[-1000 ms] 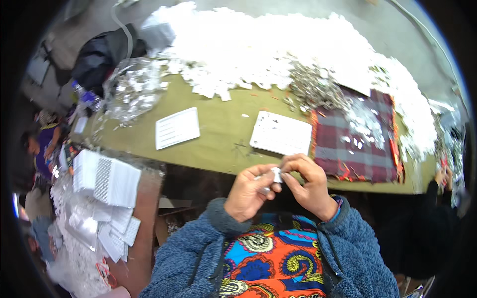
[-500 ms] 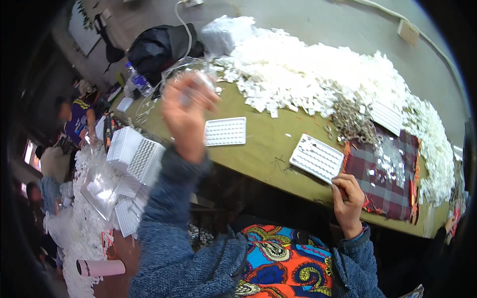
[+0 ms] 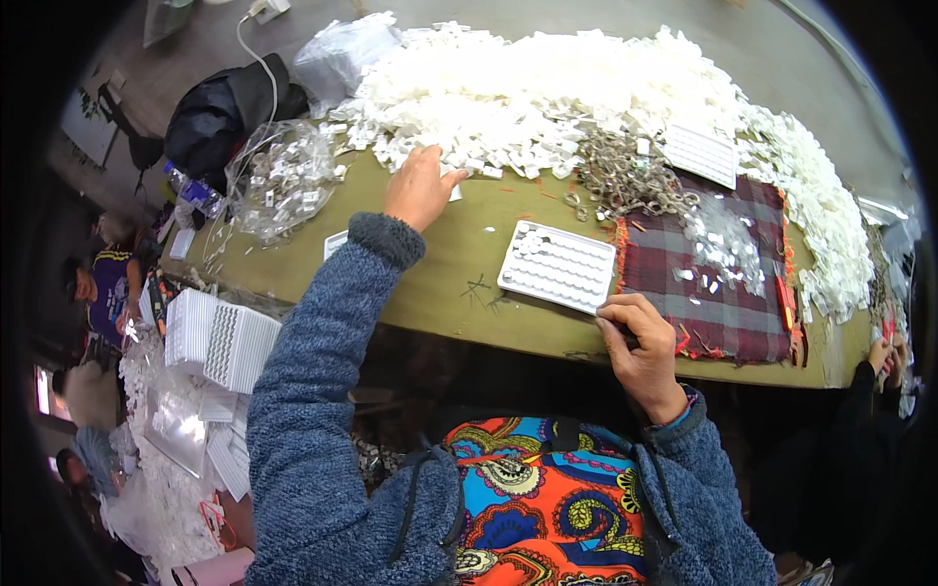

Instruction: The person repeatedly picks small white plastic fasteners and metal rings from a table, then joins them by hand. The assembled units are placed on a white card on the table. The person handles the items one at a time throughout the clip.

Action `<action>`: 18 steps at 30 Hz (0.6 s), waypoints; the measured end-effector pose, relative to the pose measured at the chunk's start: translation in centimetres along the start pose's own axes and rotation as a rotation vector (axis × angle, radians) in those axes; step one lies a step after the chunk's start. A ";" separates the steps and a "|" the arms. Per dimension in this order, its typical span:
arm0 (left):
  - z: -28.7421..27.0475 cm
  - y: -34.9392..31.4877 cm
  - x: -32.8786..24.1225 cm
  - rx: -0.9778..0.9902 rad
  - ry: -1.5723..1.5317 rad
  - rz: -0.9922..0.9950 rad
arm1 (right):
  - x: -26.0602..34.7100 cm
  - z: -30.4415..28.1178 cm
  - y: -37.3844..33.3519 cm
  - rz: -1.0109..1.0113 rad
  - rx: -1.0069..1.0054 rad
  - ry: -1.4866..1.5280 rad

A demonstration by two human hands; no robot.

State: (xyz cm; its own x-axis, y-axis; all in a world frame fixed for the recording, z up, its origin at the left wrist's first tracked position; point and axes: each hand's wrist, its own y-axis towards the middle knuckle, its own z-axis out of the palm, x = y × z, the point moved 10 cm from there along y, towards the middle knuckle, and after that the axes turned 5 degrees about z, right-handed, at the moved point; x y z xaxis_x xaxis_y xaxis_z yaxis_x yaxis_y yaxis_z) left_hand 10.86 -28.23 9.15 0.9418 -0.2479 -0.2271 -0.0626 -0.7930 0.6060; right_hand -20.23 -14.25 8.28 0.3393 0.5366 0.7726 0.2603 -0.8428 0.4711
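Observation:
My left hand [image 3: 418, 188] reaches to the near edge of a heap of small white plastic pieces [image 3: 547, 88], thumb and fingers apart; its fingertips touch or nearly touch the pieces. My right hand [image 3: 643, 344] is closed in a pinch at the near right corner of a white ridged tray [image 3: 567, 269]. A few small round pale pieces [image 3: 532, 240] lie at the far left of this tray. A second white tray [image 3: 334, 243] is mostly hidden behind my left sleeve.
Metal rings [image 3: 635, 176] lie by a plaid cloth [image 3: 703, 293] bearing clear bits. Another tray [image 3: 702, 154] rests beyond. A clear bag of parts [image 3: 283, 186] and a black bag [image 3: 220, 117] sit left. Stacked trays [image 3: 220, 337] stand lower left. Another person's hands [image 3: 884, 356] show far right.
My left hand has come from a raised, blurred position over the table's left side to the heap's edge. My right hand stays at the tray corner. The whole view has shifted.

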 end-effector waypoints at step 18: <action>0.7 -9.1 -14.5 0.117 -1.573 -0.475 | -1.6 5.5 -0.2 0.441 0.192 0.851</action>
State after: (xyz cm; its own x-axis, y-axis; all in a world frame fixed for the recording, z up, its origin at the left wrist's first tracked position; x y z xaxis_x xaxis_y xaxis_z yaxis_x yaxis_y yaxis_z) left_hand -2.45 -17.83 6.36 -0.3519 -0.2136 -0.9113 0.0238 -0.9753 0.2195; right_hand -15.87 -14.72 4.64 -0.3046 -0.0978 0.9474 0.4351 -0.8991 0.0471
